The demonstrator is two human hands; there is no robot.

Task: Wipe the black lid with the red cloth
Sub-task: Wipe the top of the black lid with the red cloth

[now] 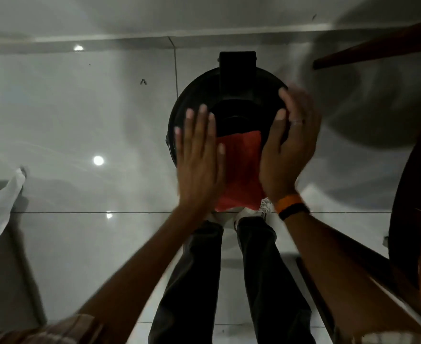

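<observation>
The left hand is spread flat, fingers straight and together, palm down over the left part of the black lid, its inner edge lying along the left border of the red cloth. It grips nothing; whether the palm actually presses on the lid or hovers just above it cannot be told. The right hand is also released, fingers loosely extended and slightly blurred, cupped against the right rim of the lid with its palm turned inward toward the cloth. A ring shows on one finger, and an orange and black wristband circles the right wrist.

The red cloth lies between the two hands, draped over the near part of the lid and hanging past its near edge. The lid is round and black, with a raised round centre and a rectangular black handle at its far side. It sits over the glossy white tiled floor, directly ahead of the person's dark trousers and light shoes.

To the right stands dark wooden furniture, and a wooden bar crosses the upper right corner. A white fabric hangs at the left edge.
</observation>
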